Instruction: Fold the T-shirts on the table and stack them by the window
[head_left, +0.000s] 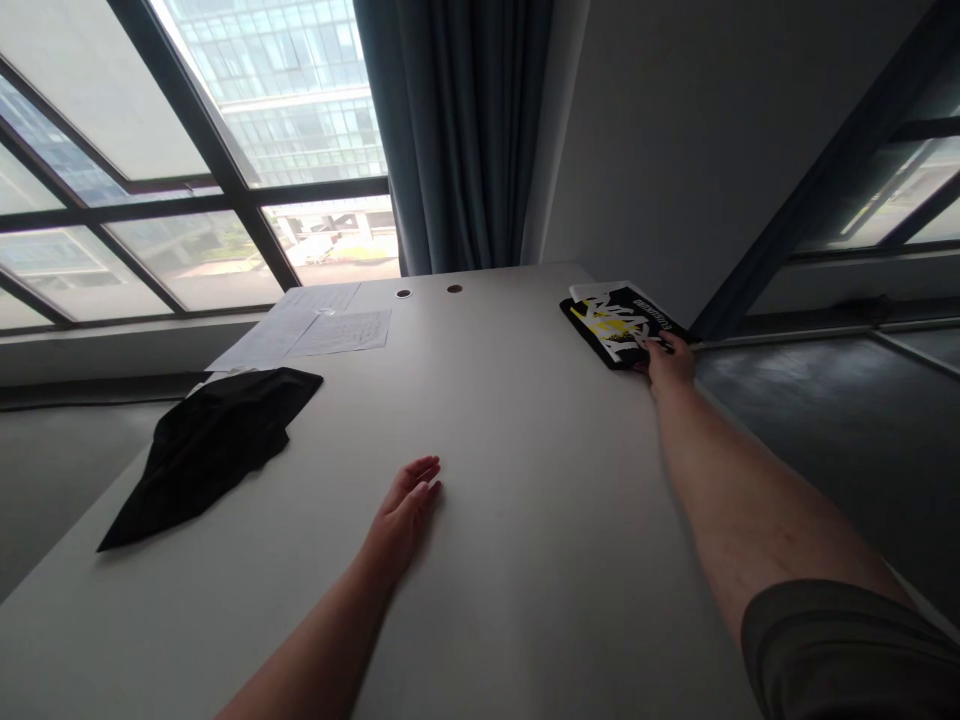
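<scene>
My left hand lies flat on the white table, fingers stretched out, holding nothing. My right arm reaches far to the table's right back corner, where my right hand rests on the near edge of a folded black garment with white and yellow print. Its fingers press on the fabric; whether they grip it I cannot make out. A crumpled black cloth lies at the left side of the table, well apart from my left hand.
Several sheets of paper lie at the back left of the table. Two round cable holes sit near the back edge. Behind are windows, a dark curtain and a wall.
</scene>
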